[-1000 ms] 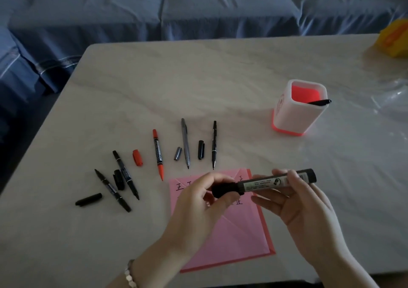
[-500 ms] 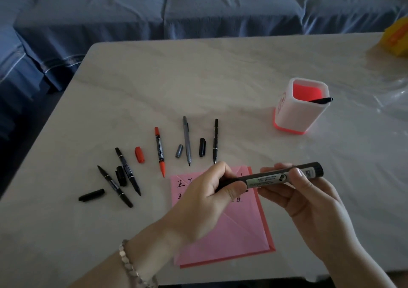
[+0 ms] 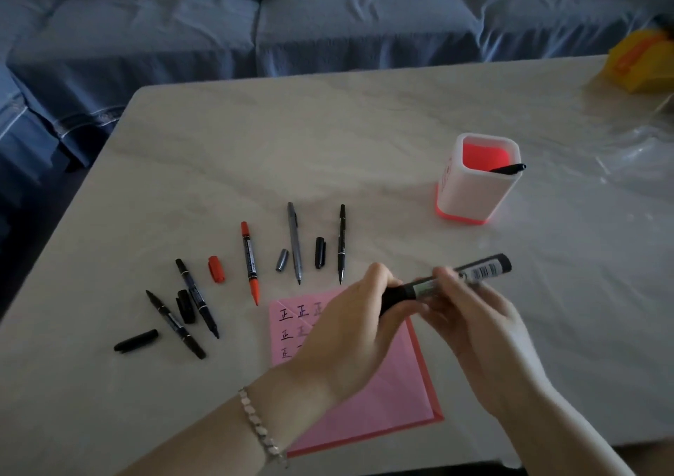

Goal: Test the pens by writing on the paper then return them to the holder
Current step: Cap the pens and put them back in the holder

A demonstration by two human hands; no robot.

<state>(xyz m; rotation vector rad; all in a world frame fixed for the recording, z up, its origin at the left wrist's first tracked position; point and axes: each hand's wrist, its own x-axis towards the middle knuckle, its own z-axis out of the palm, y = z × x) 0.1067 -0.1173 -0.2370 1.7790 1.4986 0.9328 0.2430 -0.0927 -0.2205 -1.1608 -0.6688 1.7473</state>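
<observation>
A thick black marker point(image 3: 485, 266) lies across both hands above the pink paper point(image 3: 383, 395). My right hand point(image 3: 470, 315) grips its barrel. My left hand point(image 3: 350, 326) grips its black cap end; the cap itself is mostly hidden by my fingers. The paper carries several written characters at its top left. Several uncapped pens lie in a row on the table: two black ones point(image 3: 175, 324), a red one point(image 3: 250, 262), a grey one point(image 3: 294, 242) and a thin black one point(image 3: 341, 243). The white pen holder point(image 3: 474, 191) with a red inside stands at the right and holds one black pen point(image 3: 507, 169).
Loose caps lie among the pens: a black cap point(image 3: 135, 340), another black cap point(image 3: 185, 306), a red cap point(image 3: 216, 268), a grey cap point(image 3: 282, 260) and a black cap point(image 3: 320, 252). A yellow object point(image 3: 642, 61) and clear plastic point(image 3: 634, 158) sit far right. A blue sofa point(image 3: 328, 23) runs behind the table.
My left hand has closed further over the marker's cap end, hiding it. Both hands and the marker stay above the paper.
</observation>
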